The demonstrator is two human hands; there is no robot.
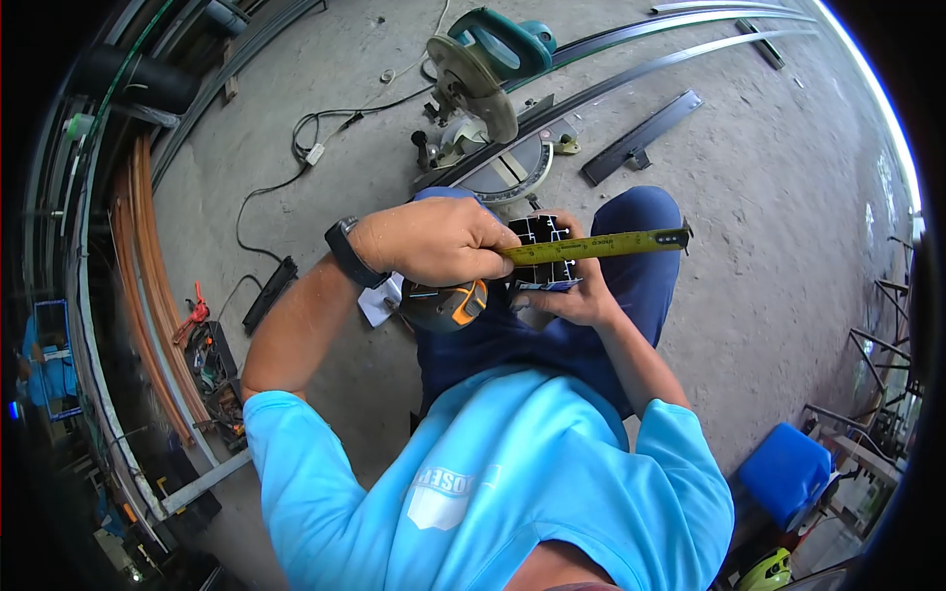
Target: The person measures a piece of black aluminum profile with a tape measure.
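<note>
In the head view a yellow tape measure blade (601, 245) stretches to the right across the cut end of a dark metal profile (540, 264). My left hand (434, 239), with a black watch on its wrist, pinches the blade near its case. The black and orange tape case (448, 305) sits just below that hand. My right hand (581, 291) is wrapped round the profile, its fingers above and thumb below. The blade's hooked end lies over my right knee, beyond the profile.
A green miter saw (493, 84) stands on the concrete floor ahead, with a long dark profile across it. A short dark profile (641, 138) lies to its right. Cables, brown profiles (148, 286) and tools are at left; a blue container (785, 475) is at lower right.
</note>
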